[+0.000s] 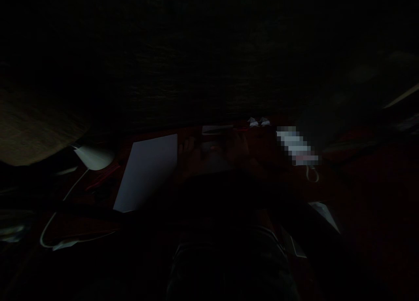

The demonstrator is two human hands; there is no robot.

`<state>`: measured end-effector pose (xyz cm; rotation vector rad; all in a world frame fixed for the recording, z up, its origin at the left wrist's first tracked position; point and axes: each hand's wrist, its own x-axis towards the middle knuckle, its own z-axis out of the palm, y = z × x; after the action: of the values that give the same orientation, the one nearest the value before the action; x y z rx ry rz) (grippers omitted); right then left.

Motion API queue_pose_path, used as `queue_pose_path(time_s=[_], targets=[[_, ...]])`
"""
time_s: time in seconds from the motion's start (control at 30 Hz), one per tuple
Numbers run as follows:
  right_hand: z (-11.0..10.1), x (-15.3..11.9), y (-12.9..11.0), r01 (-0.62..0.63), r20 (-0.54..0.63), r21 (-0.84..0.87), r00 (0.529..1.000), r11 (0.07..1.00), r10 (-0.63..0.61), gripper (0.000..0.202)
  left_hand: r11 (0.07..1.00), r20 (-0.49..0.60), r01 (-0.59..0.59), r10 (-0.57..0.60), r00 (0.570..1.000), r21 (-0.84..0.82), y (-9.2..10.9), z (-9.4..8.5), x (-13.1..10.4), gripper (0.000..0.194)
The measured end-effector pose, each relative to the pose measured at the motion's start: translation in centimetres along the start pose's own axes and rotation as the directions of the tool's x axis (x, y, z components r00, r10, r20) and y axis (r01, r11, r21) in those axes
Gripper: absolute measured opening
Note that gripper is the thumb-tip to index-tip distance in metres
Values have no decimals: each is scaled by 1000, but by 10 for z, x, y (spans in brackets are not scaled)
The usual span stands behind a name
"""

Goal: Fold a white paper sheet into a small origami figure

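The grip of the left hand (189,153) and right hand (239,148) is too dim for me to tell its opening or hold, though both flank a small, dull-grey flat sheet (216,163) beside a large white rectangular sheet (149,172) on a dark-red surface (278,178).

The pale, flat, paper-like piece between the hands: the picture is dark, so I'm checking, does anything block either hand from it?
Nothing visible stands between the pale, flat, paper-like piece and the left hand or right hand; darkness hides whether either touches it.
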<state>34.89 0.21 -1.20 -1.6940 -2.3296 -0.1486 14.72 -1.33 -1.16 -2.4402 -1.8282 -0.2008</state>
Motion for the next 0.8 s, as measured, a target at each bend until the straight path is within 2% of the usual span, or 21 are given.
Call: queue_pose_path(time_s=[0.2, 0.37, 0.57, 0.7, 0.8], targets=[[-7, 2, 6, -113, 16, -44, 993, 993, 114, 84, 999, -27, 48, -48, 998, 4, -10, 3, 1, 57], [-9, 1, 9, -160, 20, -50, 987, 986, 161, 82, 997, -24, 71, -71, 997, 13, -9, 0, -1, 60], [-7, -2, 1, -96, 75, -79, 992, 992, 101, 67, 998, -23, 1, -2, 1000, -59, -2, 8, -2, 69], [3, -1, -3, 22, 108, -28, 994, 999, -18, 56, 973, -35, -120, 116, 993, -198, 4, 17, 1, 62], [11, -1, -9, 103, 128, 16, 986, 995, -104, 56, 948, -37, -174, 170, 985, -268, 6, 24, 2, 56]])
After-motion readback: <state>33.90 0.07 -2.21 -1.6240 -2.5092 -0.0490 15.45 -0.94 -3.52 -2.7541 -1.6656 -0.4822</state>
